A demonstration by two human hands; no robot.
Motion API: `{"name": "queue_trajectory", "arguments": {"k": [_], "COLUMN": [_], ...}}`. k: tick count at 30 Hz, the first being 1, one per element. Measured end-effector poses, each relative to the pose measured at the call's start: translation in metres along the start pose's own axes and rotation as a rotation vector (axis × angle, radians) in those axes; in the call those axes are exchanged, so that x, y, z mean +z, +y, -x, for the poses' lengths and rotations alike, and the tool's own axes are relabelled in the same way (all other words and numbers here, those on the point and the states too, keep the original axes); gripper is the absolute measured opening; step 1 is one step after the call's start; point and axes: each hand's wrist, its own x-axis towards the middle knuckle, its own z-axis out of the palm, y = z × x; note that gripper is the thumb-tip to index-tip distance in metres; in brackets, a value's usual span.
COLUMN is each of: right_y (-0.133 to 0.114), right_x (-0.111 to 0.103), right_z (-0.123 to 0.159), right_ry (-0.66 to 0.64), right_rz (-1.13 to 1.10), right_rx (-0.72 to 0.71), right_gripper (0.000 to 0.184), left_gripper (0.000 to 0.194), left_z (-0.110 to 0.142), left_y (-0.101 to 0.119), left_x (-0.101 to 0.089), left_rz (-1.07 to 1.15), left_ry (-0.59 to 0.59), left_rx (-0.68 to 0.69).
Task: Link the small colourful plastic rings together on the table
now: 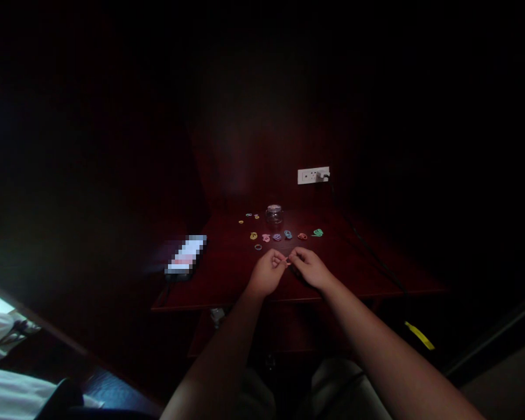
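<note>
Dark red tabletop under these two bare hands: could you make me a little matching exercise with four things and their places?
1. Clear round lidded jar
2. Mint-green bundle of bands
3. White wall socket
4. Flat device with bright screen

A. Right end of the bundle row
B. Tabletop, left side
C. Tabletop, behind the bundle row
D. Above the tabletop, plug inserted

1-C, 2-A, 3-D, 4-B

No text, label, brand, number or sign can be read.
</note>
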Motion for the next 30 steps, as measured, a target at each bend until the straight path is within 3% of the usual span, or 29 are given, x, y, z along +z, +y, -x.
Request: {"name": "queue_trajectory", "arguments": {"k": [30], "right_y": [-0.0015], "right_x": [-0.0003], "right_z": [0.0001], "right_ry": [-0.011], "right_rz": [0.019], "right_rx": [0.017], "right_gripper": [0.02], "left_gripper": [0.008], "left_z": [-0.0006], "left_y": [-0.0033], "left_x": [0.0012], "left_rz": [-0.013], "left_ry": [-0.026], "left_rx": [0.014]}}
